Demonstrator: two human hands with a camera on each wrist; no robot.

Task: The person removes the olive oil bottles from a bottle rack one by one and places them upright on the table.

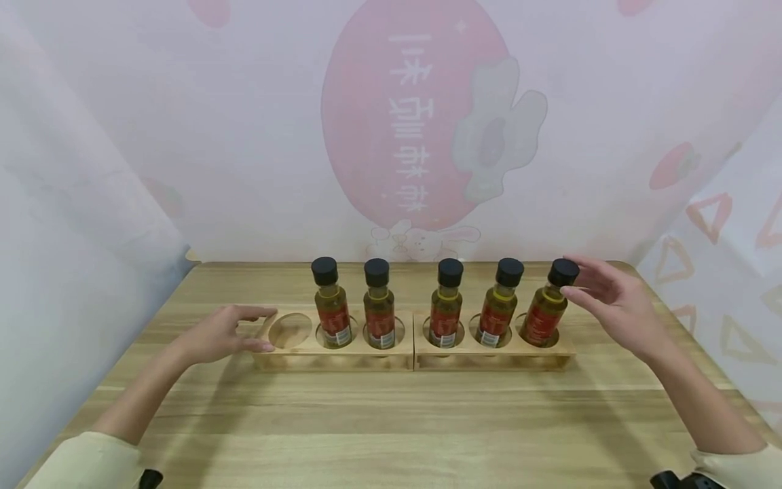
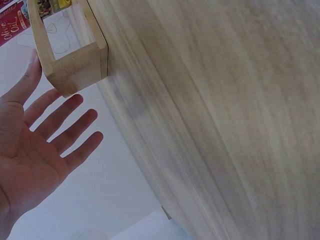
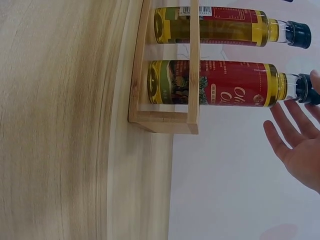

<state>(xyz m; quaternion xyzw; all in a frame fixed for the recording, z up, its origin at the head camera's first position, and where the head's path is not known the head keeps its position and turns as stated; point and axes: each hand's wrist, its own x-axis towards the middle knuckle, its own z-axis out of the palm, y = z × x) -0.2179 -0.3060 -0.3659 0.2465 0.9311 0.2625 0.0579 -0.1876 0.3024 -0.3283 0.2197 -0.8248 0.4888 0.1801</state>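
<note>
Two wooden bottle racks, a left rack [image 1: 342, 362] and a right rack [image 1: 489, 361], stand end to end on the table. My left hand [image 1: 226, 334] is at the left rack's outer end, thumb and forefinger touching its corners; in the left wrist view its fingers are straight. Bare wood shows through the round hole beside it. Black-capped olive oil bottles stand in the other holes. My right hand [image 1: 617, 305] pinches the cap of the rightmost olive oil bottle [image 1: 542, 319] between thumb and forefinger. That bottle, red-labelled [image 3: 235, 85], sits in its hole, leaning slightly right.
Several other olive oil bottles, such as one in the left rack [image 1: 332, 316] and one in the right rack [image 1: 446, 319], rise from the holes. Behind the wooden table [image 1: 366, 428] hangs a pale printed curtain [image 1: 256, 136], with more cloth at both sides.
</note>
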